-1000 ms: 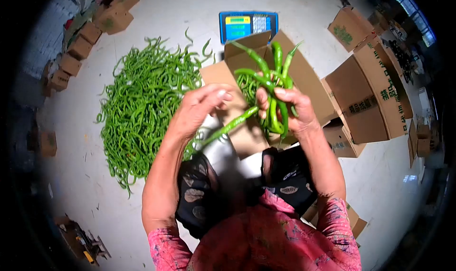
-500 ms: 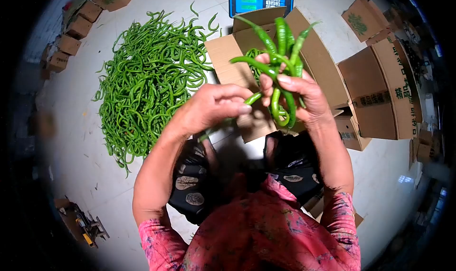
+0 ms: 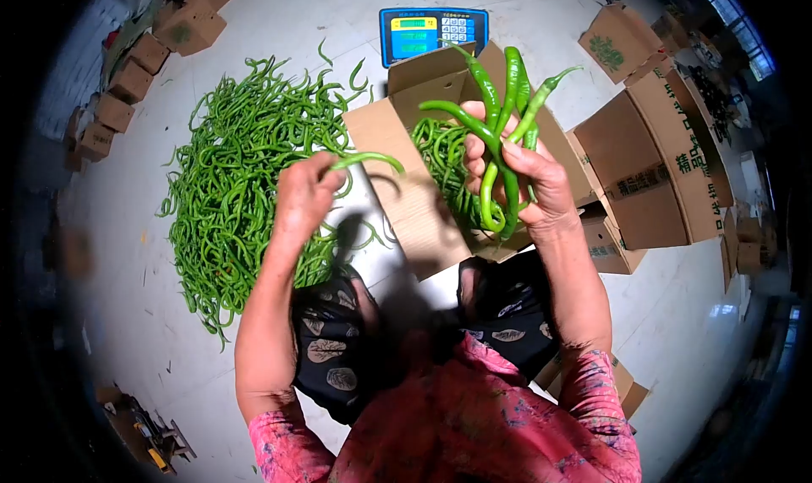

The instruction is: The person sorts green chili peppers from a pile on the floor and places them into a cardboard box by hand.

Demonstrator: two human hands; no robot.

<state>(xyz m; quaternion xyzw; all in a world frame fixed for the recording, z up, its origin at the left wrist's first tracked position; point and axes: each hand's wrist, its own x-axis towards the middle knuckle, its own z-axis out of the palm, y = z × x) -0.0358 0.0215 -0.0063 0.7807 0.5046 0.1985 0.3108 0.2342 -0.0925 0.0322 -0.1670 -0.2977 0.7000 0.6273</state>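
My left hand (image 3: 306,197) pinches one curved green pepper (image 3: 372,157) by its end, over the right edge of a large pile of green peppers (image 3: 237,170). A bunch of several green peppers (image 3: 501,128) is gripped in my right hand (image 3: 541,174), above an open cardboard box (image 3: 406,178). Inside that box lie more green peppers (image 3: 440,149), partly hidden by my right hand and the bunch.
A blue scale display (image 3: 431,33) stands behind the box. To the right are open cardboard boxes (image 3: 643,166) and another box (image 3: 616,43). Small boxes (image 3: 131,79) line the far left. A tool-like object (image 3: 152,432) lies at the lower left.
My left hand has moved left, away from my right hand, with one pepper between its fingers. My right hand still grips the bunch. The camera view has shifted slightly.
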